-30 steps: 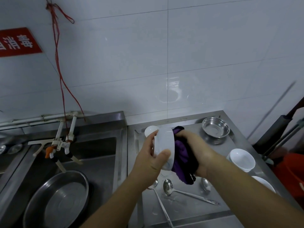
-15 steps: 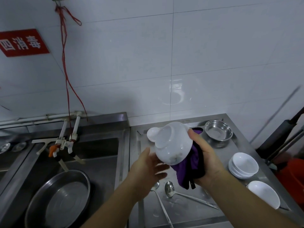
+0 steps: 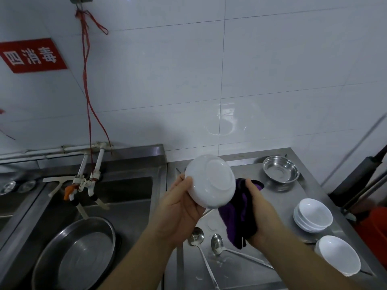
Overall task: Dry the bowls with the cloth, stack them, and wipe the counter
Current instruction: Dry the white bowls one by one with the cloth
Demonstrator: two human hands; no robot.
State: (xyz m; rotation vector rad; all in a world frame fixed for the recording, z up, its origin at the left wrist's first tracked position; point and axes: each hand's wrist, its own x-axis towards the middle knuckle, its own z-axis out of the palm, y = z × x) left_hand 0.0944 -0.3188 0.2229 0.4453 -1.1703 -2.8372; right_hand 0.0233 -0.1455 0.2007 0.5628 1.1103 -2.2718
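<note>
The white bowl (image 3: 211, 182) at frame centre looks like glossy, smooth ceramic. Right of it, the purple cloth (image 3: 238, 214) is soft, matt fabric. The surface (image 3: 247, 273) is brushed stainless steel with a dull sheen and wet spots. The spoons (image 3: 217, 245) at lower centre are polished metal. The wall tiles (image 3: 272, 80) are glossy white.

Glossy white wall tiles (image 3: 272, 70) fill the far side, catching a soft reflection of light. A red sign (image 3: 31, 55) with white characters hangs far left, a red cord (image 3: 87, 80) beside it. Below stands a stainless steel sink (image 3: 125, 197) with white taps (image 3: 92, 176).
</note>
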